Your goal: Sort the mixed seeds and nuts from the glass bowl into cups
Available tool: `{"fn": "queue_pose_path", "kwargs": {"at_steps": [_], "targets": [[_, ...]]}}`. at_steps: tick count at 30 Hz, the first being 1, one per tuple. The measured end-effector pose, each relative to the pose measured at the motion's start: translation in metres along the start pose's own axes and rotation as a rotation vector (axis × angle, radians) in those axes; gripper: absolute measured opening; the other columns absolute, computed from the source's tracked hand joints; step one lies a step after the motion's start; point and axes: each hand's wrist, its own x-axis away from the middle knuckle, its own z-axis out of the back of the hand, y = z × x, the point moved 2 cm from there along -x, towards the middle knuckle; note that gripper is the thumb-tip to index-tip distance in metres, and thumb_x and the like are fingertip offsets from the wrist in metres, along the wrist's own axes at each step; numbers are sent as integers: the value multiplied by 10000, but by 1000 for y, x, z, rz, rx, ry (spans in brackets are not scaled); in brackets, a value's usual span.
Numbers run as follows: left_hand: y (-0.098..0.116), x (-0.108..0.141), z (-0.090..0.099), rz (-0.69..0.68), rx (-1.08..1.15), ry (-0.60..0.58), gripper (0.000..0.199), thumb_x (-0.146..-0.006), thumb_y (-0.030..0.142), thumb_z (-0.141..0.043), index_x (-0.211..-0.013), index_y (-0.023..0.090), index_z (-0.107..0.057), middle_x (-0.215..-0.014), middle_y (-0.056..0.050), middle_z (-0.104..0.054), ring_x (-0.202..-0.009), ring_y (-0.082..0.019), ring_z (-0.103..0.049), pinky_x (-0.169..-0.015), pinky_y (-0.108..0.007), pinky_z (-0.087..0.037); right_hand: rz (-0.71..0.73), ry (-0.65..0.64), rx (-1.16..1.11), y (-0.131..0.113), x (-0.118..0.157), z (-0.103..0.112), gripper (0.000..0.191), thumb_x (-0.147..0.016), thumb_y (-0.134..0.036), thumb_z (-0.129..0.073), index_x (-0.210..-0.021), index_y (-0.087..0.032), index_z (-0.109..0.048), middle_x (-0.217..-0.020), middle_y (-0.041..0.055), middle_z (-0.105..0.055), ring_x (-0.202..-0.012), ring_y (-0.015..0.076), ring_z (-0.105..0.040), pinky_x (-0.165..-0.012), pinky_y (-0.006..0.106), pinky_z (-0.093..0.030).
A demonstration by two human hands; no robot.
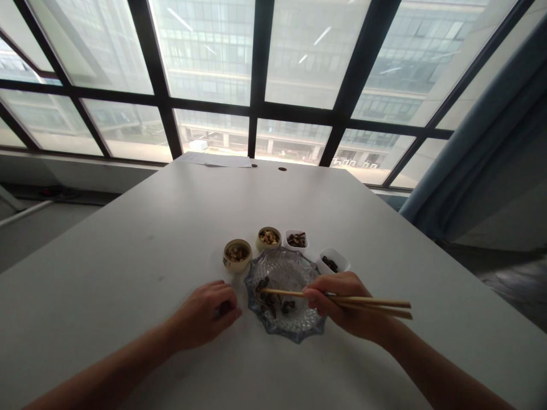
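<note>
My right hand (pixel 348 304) grips a pair of wooden chopsticks (pixel 380 304) above the right side of a scalloped clear glass plate (pixel 294 332). The chopstick tips touch dark, dried, shrivelled pieces (pixel 268 300) at the plate's left side. Another small dark clump (pixel 288 307) lies near the plate's lower middle. On the table just left of the plate rests my left hand (pixel 207 313), fingers loosely curled with nothing visible in them. Behind the plate stand two cream round bowls, the left bowl (pixel 237 267) with brownish pieces and the other bowl (pixel 258 245) with yellowish ones.
A small white dish (pixel 305 249) holding brown dried pieces sits behind the plate. Another white dish (pixel 342 257) with dark pieces stands at its right. Papers (pixel 217 161) lie at the white table's (pixel 128 256) far edge, before large windows. A blue curtain (pixel 461 154) hangs at right.
</note>
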Motion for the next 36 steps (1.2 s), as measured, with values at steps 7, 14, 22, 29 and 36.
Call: {"fn": "queue_pose_path", "kwargs": {"at_steps": [7, 14, 22, 29, 36], "targets": [[0, 0, 0, 10, -7, -5, 176, -896, 255, -572, -731, 198, -554, -703, -15, -601, -687, -159, -562, -632, -240, -419, -71, 44, -96, 3, 1, 7, 354, -994, -304, -568, -703, -151, -699, -512, 30, -673, -412, 110, -622, -428, 184, -468], [-2, 0, -1, 9, -4, -2, 170, -889, 253, -576, -729, 202, -553, -698, -12, -597, -682, -161, -561, -626, -238, -412, -149, 133, -89, 7, 1, 18, 417, -998, -384, -564, -674, -161, -703, -502, 39, -675, -393, 125, -613, -398, 205, -466], [-2, 0, -2, 8, -2, -2, 175, -894, 254, -572, -729, 199, -552, -706, -16, -600, -685, -160, -561, -630, -241, -414, 46, -28, 110, 2, -4, 14, 336, -1007, -338, -568, -769, -160, -725, -597, 29, -661, -477, 95, -567, -470, 209, -404], [0, -1, 0, 7, -3, -3, 178, -893, 261, -569, -726, 200, -565, -697, -13, -605, -679, -157, -561, -630, -241, -429, 57, -34, 84, 4, -2, 5, 321, -1022, -341, -543, -825, -158, -719, -654, 46, -680, -534, 114, -596, -509, 218, -428], [0, 0, 0, 14, -9, -10, 182, -903, 266, -559, -733, 201, -555, -709, -18, -608, -695, -163, -570, -634, -241, -421, -4, 17, 52, 11, -1, 2, 314, -1008, -345, -558, -807, -156, -707, -633, 35, -687, -506, 102, -592, -487, 205, -428]]}}
